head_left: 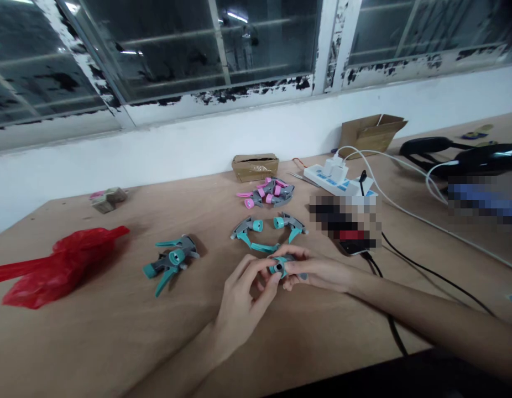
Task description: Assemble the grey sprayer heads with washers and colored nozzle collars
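Close in front of me, both hands hold a grey and teal trigger sprayer head, its round teal collar facing me. My left hand pinches the collar between thumb and fingers. My right hand wraps round the grey body, which its fingers mostly hide. Just beyond lie two more teal sprayer heads, one on the left and one on the right, collars turned toward each other. A teal trigger lever shows just above my fingers; I cannot tell which sprayer it belongs to. Farther left, teal sprayer heads lie bunched together.
Several pink and grey sprayer heads lie before a small cardboard box. A red plastic bag is at left. At right are a power strip with white cables, a phone, black cords and an open carton.
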Demonstrator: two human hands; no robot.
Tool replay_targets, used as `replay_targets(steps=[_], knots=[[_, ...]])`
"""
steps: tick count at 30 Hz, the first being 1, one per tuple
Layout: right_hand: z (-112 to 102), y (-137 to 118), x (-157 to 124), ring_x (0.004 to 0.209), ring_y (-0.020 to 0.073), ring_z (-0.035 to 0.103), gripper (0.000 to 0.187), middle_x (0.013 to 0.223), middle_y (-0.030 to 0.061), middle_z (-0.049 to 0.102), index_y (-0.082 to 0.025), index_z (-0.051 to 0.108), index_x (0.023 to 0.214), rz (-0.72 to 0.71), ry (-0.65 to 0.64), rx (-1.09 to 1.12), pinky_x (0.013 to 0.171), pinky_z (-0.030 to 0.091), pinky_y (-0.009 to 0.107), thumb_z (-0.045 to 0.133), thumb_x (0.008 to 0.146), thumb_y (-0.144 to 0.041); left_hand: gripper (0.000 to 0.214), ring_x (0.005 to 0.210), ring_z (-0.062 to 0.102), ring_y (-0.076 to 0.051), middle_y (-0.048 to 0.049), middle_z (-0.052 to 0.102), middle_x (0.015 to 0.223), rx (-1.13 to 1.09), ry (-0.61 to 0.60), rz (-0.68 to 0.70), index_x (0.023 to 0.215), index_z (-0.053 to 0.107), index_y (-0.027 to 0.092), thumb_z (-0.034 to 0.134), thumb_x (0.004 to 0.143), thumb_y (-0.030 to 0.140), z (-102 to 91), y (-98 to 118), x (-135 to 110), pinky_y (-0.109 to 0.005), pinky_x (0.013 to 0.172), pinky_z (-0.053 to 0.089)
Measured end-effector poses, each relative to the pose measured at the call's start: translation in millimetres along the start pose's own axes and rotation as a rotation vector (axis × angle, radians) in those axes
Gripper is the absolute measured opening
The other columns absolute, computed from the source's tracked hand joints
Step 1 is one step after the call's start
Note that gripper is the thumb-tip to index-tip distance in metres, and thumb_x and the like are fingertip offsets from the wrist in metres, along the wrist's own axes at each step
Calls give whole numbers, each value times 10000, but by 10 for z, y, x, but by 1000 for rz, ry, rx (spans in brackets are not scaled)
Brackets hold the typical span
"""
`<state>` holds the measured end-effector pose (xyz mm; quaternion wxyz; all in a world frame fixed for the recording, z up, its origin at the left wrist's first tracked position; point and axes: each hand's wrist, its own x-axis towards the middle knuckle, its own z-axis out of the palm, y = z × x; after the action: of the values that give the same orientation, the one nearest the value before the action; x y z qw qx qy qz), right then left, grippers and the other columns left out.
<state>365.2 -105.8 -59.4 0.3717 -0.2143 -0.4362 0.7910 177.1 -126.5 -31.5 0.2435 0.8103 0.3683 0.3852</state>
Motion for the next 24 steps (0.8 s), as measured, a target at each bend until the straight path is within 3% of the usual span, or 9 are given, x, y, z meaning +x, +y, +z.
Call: replay_targets(steps=[3, 7, 12, 19, 24], knots=[[19, -9, 0, 681, 80, 597, 253, 819, -2, 611, -192, 591, 996, 3, -4, -19, 663, 498, 230, 677, 765, -248, 114, 663, 536, -98, -3, 523, 807, 38, -8, 23, 932, 570, 184, 577, 818, 174, 5, -11, 0, -204, 577, 467], [49, -20, -5, 646, 58, 566, 231, 803, -25, 571, -200, 606, 981, -8, 23, -82, 627, 502, 200, 673, 761, -219, 266, 738, 549, -124, -39, 482, 957, 119, 41, 83, 928, 536, 184, 691, 715, 215, 26, -33, -8, -251, 629, 501], [62, -2, 3, 673, 66, 586, 325, 857, -12, 562, -205, 582, 1052, -32, -6, -121, 639, 510, 205, 688, 747, -237, 282, 715, 549, -121, -33, 495, 967, 191, 86, 130, 955, 503, 205, 681, 738, 225, 56, -82, -26, -272, 629, 505], [65, 20, -29, 670, 103, 630, 663, 900, 8, 607, -266, 298, 1343, -23, 22, -186, 678, 529, 280, 653, 784, -297, 266, 774, 581, -140, -46, 565, 970, 176, 14, 154, 1036, 545, 205, 636, 787, 232, 42, -72, 2, -279, 675, 527], [50, 2, -4, 625, 148, 670, 666, 832, 29, 659, -253, 181, 1379, -83, 84, -179, 608, 528, 294, 517, 847, -471, 269, 780, 597, -142, -37, 580, 965, 208, 183, 114, 1032, 574, 212, 650, 774, 221, -99, -85, 81, -266, 651, 536]])
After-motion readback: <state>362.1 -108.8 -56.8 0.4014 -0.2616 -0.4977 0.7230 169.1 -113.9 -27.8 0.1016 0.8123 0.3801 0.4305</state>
